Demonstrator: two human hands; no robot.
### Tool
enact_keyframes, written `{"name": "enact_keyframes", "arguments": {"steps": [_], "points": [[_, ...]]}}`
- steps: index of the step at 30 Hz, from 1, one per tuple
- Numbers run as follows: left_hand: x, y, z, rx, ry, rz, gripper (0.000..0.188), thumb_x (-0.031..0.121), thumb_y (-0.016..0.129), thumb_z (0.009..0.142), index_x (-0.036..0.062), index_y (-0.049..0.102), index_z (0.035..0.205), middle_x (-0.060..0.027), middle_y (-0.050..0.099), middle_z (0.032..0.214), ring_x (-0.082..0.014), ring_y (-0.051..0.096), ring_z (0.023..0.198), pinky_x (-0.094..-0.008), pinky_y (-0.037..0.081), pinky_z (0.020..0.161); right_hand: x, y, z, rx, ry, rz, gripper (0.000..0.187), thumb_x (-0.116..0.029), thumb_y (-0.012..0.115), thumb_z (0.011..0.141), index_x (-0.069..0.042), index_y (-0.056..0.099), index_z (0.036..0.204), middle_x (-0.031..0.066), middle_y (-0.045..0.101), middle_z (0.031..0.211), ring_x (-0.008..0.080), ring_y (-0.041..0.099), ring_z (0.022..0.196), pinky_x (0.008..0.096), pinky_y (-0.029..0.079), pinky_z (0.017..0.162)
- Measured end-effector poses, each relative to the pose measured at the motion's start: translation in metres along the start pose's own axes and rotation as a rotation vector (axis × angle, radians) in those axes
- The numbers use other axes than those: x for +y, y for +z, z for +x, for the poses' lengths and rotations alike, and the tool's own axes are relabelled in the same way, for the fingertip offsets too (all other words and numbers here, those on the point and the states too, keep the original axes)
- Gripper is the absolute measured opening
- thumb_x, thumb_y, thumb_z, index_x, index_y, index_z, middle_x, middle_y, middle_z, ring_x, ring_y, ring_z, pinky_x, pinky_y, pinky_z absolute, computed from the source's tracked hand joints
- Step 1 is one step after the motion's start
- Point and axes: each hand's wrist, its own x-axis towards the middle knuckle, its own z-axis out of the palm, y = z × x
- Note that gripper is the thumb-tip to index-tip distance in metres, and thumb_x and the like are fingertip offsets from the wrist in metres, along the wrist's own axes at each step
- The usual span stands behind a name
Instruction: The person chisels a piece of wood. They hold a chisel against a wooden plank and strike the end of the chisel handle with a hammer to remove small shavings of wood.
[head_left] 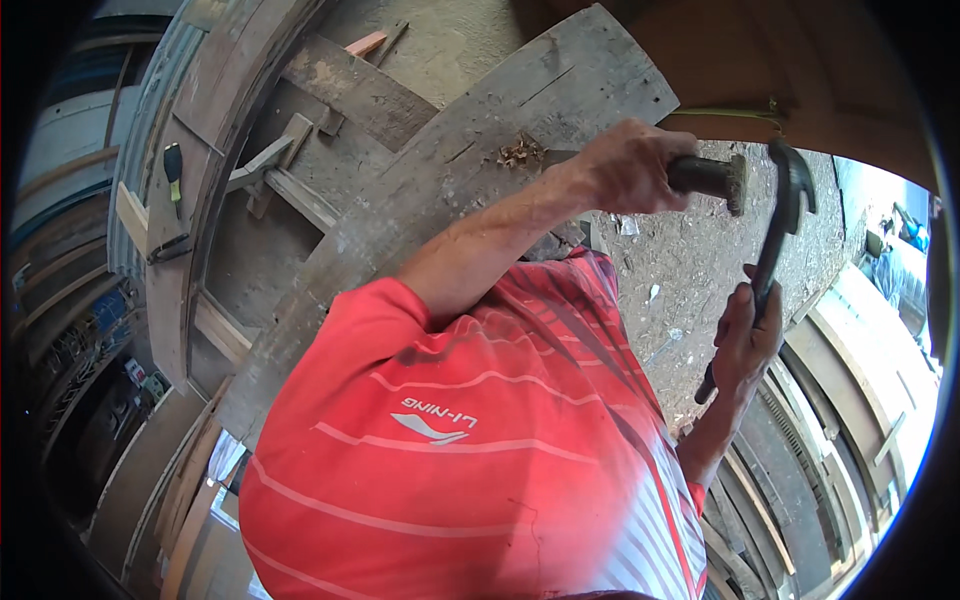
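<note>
My right hand (pixel 745 335) grips a claw hammer (pixel 768 255) by its dark handle, with the hammer's head raised at the upper end. My left hand (pixel 640 165) is closed around a dark, thick tool (pixel 708 178) whose flat end is pale and battered. What lies inside the left fist is hidden, so its kind does not show. A small gap separates the hammer's head from that battered end. Beneath my left forearm runs a long, weathered plank (pixel 440 165), with a little heap of brown shavings (pixel 520 150) on it.
A screwdriver (pixel 174 178) with a black and yellow handle rests on the wooden ledge at left. Wood offcuts (pixel 300 200) lie beyond the plank. A brown panel (pixel 800 60) stands at upper right; stacked boards (pixel 830 400) lie at right. Scraps litter the rough ground (pixel 650 270).
</note>
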Motion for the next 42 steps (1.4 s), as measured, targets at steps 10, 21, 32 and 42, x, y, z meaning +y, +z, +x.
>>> {"name": "enact_keyframes", "arguments": {"steps": [10,21,32,42], "points": [[-0.001,0.003,0.004,-0.012,-0.031,0.003,0.022,0.018,0.078,0.073,0.0083,0.067,0.09,-0.0122,0.068,0.071,-0.0301,0.07,0.067,-0.0408,0.055,0.063,0.028,0.014,0.0,-0.015,-0.128,-0.244,0.031,-0.03,0.057,0.104,-0.002,0.06,0.117,-0.0009,0.05,0.064,0.0049,0.046,0.048,0.0229,0.035,0.041],[-0.005,0.007,0.01,-0.038,-0.108,0.02,0.021,0.019,0.078,0.076,0.0088,0.068,0.091,-0.0115,0.069,0.071,-0.0292,0.071,0.068,-0.0418,0.055,0.064,0.029,0.017,0.003,0.046,0.178,0.089,0.03,-0.033,0.056,0.104,-0.003,0.058,0.103,-0.0016,0.049,0.064,0.0067,0.048,0.05,0.0249,0.037,0.041],[-0.006,0.008,0.013,-0.048,-0.139,0.035,0.021,0.022,0.075,0.078,0.0103,0.07,0.095,-0.0118,0.07,0.072,-0.03,0.071,0.069,-0.0431,0.055,0.066,0.018,0.014,0.021,0.3,0.171,0.287,0.028,-0.029,0.056,0.104,-0.002,0.056,0.107,0.0006,0.048,0.061,0.0083,0.045,0.045,0.0231,0.035,0.039],[-0.012,0.014,0.011,-0.095,-0.187,0.055,0.026,0.025,0.074,0.079,0.0103,0.072,0.1,-0.0125,0.072,0.076,-0.0316,0.071,0.07,-0.0439,0.055,0.068,0.026,0.022,0.017,0.227,0.242,0.288,0.03,-0.034,0.059,0.103,-0.005,0.056,0.099,-0.0021,0.046,0.06,0.0076,0.043,0.041,0.0235,0.033,0.037]]}}
